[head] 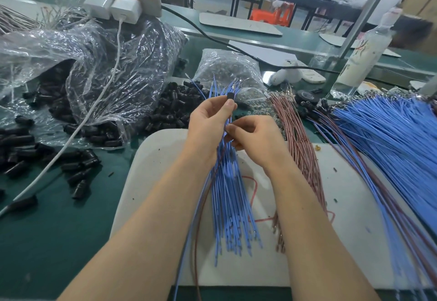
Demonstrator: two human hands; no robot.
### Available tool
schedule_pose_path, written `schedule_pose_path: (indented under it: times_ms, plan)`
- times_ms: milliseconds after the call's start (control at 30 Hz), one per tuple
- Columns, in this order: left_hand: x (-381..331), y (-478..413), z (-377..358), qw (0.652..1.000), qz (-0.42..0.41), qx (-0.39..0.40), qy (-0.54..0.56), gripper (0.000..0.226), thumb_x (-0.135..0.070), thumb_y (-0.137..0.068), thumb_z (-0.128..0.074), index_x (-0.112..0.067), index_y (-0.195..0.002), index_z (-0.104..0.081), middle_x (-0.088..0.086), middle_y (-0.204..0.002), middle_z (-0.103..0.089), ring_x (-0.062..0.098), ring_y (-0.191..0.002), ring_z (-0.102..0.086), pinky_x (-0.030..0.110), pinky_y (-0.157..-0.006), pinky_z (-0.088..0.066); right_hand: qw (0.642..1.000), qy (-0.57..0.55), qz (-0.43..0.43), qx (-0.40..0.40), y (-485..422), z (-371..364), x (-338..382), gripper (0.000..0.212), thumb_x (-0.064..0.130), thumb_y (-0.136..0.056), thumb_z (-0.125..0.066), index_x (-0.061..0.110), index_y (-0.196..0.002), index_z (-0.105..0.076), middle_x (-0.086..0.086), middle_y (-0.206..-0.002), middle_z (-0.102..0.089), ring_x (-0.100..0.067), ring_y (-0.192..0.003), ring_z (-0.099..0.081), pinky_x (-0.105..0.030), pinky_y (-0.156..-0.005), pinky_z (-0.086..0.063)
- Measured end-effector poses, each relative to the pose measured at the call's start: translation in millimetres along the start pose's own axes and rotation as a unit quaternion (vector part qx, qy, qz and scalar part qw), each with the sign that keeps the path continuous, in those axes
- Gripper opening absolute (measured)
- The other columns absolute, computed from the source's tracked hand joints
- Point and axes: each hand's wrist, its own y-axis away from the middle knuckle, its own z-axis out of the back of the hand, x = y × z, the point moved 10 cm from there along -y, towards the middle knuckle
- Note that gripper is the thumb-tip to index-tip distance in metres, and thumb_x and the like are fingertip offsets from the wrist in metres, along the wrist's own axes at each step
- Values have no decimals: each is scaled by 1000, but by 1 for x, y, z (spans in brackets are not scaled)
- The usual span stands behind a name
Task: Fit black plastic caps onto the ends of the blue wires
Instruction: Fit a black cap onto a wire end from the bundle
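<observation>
The left hand (210,121) is pinching a black cap (229,95) atop the blue wires (230,194) — the right hand (257,139) is gripping them just below. Feeding one end in straight is seeming wisest.

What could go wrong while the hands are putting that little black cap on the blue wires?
The black cap is only pinched by the fingertips of the left hand, so it might slip and fall. The right hand pinches into a crowded bundle of blue wires; the ends could tangle or bend. A brown wire runs along the bundle, so it might get capped by mistake.
</observation>
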Motion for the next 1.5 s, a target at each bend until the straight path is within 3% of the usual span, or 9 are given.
schedule_pose_path:
  times_ms: [133,333,467,600,767,933,1067,1200,1500]
  plan:
    - [-1,0,3,1000,-7,-4,9,30,-3,-96,-47,-21,-72,-51,-13,-61,-55,-12,-44,-51,3,-50,-39,1000,-14,-8,13,1,-2,-1,14,9,-89,-61,12,-78,-70,-10,-73,-72,-11,-58,-61,-30,-68,-55]
    - [4,-6,10,999,-1,-26,-21,24,-7,-95,-49,-23,-78,-53,-8,-75,-54,-14,-50,-53,3,-55,-40,999,-10,-7,42,2,-11,-1,22,9,-90,-60,19,-71,-66,-2,-66,-68,-2,-50,-59,-18,-60,-54]
    - [5,-9,14,999,-15,-40,-20,9,-9,-95,-51,-15,-97,-57,-8,-79,-56,-13,-55,-54,3,-57,-41,999,0,-12,44,2,-12,-3,16,9,-90,-60,12,-77,-68,-3,-66,-68,-8,-55,-61,-24,-64,-55]
    - [8,-14,19,998,-19,-63,-14,29,-7,-95,-52,3,-121,-56,-5,-80,-57,-9,-57,-55,4,-57,-43,998,25,1,52,3,-17,-1,18,10,-89,-61,14,-72,-65,-5,-65,-68,-12,-58,-61,-32,-70,-55]
    - [10,-19,23,997,-32,-71,-20,28,-6,-94,-52,7,-119,-56,-3,-78,-58,-9,-56,-56,5,-57,-45,996,54,3,69,3,-24,-2,25,14,-88,-62,22,-65,-60,-9,-70,-70,-20,-68,-64,-46,-81,-55]
    - [8,-24,22,994,-63,-60,-71,25,-10,-94,-55,-7,-118,-60,-5,-89,-62,-7,-71,-59,6,-68,-47,996,51,1,72,3,-20,-2,17,17,-89,-62,15,-72,-67,-5,-68,-70,-12,-60,-61,-40,-76,-55]
    - [0,-23,23,977,-115,-73,-162,25,-8,-93,-55,-30,-99,-63,6,-99,-68,12,-85,-59,27,-84,-50,993,93,15,-65,-5,24,-4,16,21,-92,-58,12,-92,-72,-2,-82,-71,-11,-69,-61,-29,-75,-50]
    - [-2,-18,15,965,-151,-57,-206,25,-2,-92,-53,-26,-97,-59,-7,-93,-67,5,-90,-63,15,-87,-47,967,166,-16,-192,-2,65,-18,21,12,-95,-51,13,-107,-68,-4,-105,-68,-17,-95,-60,-26,-82,-45]
    - [1,-18,6,964,-159,-22,-210,20,5,-91,-48,-9,-101,-59,1,-98,-66,10,-95,-62,14,-87,-46,951,282,-39,-117,-42,37,-27,43,1,-93,-42,17,-132,-52,-7,-131,-54,-28,-119,-46,-32,-88,-38]
